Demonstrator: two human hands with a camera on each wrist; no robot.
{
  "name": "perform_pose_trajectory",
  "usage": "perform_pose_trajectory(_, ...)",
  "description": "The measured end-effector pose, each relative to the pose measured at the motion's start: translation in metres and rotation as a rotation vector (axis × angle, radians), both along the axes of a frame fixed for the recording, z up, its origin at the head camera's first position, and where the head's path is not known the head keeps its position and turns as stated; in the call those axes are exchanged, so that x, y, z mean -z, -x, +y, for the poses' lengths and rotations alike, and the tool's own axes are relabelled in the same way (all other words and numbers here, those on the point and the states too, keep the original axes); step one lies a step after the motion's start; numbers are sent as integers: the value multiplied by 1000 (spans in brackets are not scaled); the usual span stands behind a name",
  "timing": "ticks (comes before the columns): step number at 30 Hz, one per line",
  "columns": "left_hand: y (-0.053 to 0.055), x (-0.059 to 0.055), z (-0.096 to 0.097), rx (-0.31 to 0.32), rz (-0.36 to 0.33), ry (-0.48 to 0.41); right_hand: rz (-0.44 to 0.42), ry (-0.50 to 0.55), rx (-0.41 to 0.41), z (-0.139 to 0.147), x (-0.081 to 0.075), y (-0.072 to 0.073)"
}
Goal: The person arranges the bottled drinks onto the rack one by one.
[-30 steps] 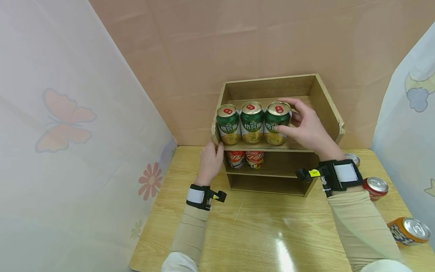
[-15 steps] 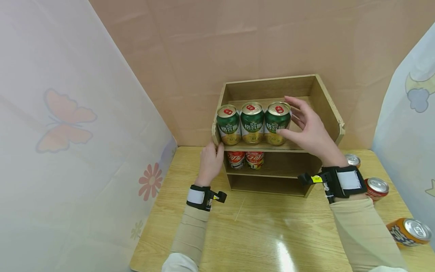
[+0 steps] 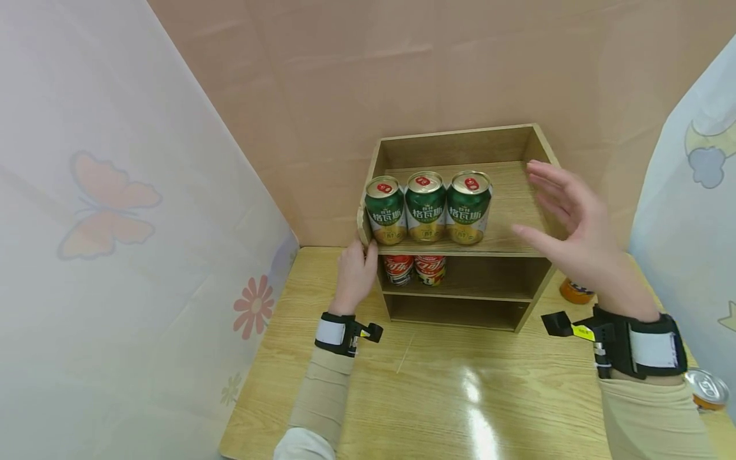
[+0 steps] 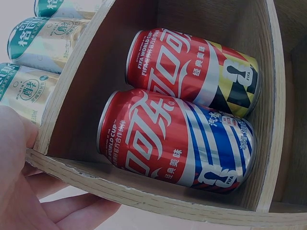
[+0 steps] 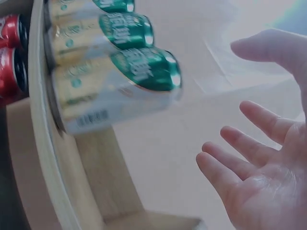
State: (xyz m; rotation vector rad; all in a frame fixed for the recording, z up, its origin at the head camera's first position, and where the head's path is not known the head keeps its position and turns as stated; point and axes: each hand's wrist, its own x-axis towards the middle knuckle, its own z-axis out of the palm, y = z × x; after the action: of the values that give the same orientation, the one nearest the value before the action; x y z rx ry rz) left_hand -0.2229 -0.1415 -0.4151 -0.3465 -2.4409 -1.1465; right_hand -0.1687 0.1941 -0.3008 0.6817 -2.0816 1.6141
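Observation:
A small wooden shelf stands against the back wall. Three green-and-gold drink cans stand upright in a row on its top level, toward the left. Two red cola cans sit on the level below; the left wrist view shows one cola can with blue stripes. My left hand grips the front edge of the shelf's left side panel, thumb at the front and fingers round the outer side. My right hand, fingers spread and holding nothing, is in front of the shelf's right side, apart from the rightmost green can.
An orange can stands on the table right of the shelf, partly behind my right forearm. Another can shows at the table's right edge. Printed cloth walls close in the left and right sides.
My right hand has let go of the rightmost green can and moved right, away from it. The can stays in the row. My left hand has kept its place on the shelf.

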Motion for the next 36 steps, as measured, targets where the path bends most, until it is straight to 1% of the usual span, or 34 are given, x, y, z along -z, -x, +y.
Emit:
perform_pose_trajectory(2,0,0,0,0,2,2,9,-1,36,7,-1,-8)
perform_pose_trajectory(6,0,1,0,4,8,2,-22,-49,177,24,-4,-22)
perform_pose_trajectory(8,0,1,0,6,9,0,-44,-36,237,32,-4,-26)
perform_pose_trajectory(13,0,0,0,5,-1,-2,-60,-1,360,55,2,-31)
perform_pose_trajectory(16,0,0,1,0,-12,0,-55,0,436,67,9,-31)
perform_pose_trajectory(20,0,0,1,-4,-13,2,-79,-16,537,82,23,-31)
perform_pose_trajectory(22,0,0,1,-5,-9,5,-103,-23,571,89,31,-32)
perform_pose_trajectory(26,0,0,0,-5,0,11,-184,-73,630,103,47,-34)
perform_pose_trajectory(28,1,0,0,-4,3,15,-234,-100,647,111,56,-34)
perform_pose_trajectory(31,1,0,0,-4,5,17,-290,-103,651,122,70,-32)
perform_pose_trajectory(34,1,0,0,-5,6,17,-319,-98,636,130,84,-30)
perform_pose_trajectory(36,1,1,0,-5,7,15,-342,-123,636,134,93,-28)
